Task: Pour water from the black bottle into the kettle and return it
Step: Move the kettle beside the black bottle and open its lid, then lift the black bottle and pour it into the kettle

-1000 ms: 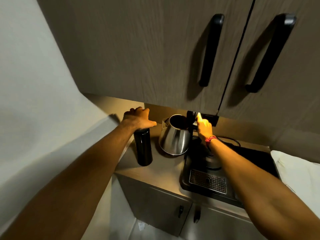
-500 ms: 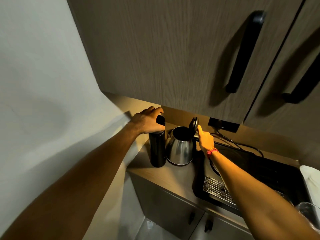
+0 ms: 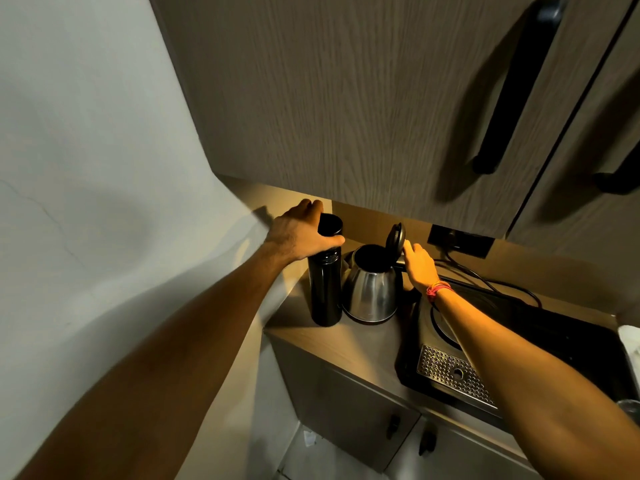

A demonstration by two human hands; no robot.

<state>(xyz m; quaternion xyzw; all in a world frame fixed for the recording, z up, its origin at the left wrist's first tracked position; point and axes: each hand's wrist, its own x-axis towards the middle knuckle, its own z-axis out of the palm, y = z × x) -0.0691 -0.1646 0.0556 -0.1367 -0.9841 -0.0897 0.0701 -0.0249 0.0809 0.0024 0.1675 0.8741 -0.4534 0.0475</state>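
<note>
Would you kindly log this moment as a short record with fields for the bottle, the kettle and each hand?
bottle: black bottle, upright on the counter, just left of the kettle
kettle: steel kettle, lid flipped up, mouth open
left hand: left hand wrapped around the bottle's top
right hand: right hand at the kettle's handle, behind the lid
pouring: not started

counter (image 3: 360, 344) | black bottle (image 3: 325, 292) upright, just beside kettle (image 3: 370, 289) | black tray (image 3: 554, 344) right
</note>
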